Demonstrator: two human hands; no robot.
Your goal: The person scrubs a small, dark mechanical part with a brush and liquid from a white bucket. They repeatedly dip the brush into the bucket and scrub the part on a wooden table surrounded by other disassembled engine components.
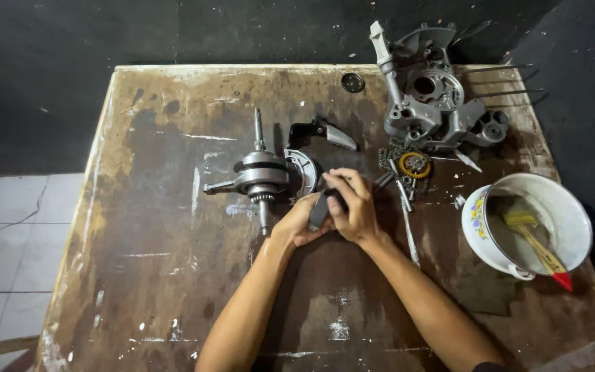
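Your forearms are reaching in over the table (146, 275); your left hand (299, 224) and right hand (354, 207) are both gripping a dark part (319, 210) beside the crankshaft (259, 176). Keep it steadied, fingers off edges.

both forearms are bare to the elbow, no watch, rings or gloves on the hands: left hand (299, 224), right hand (352, 207). a dark sleeve edge shows at the right elbow.
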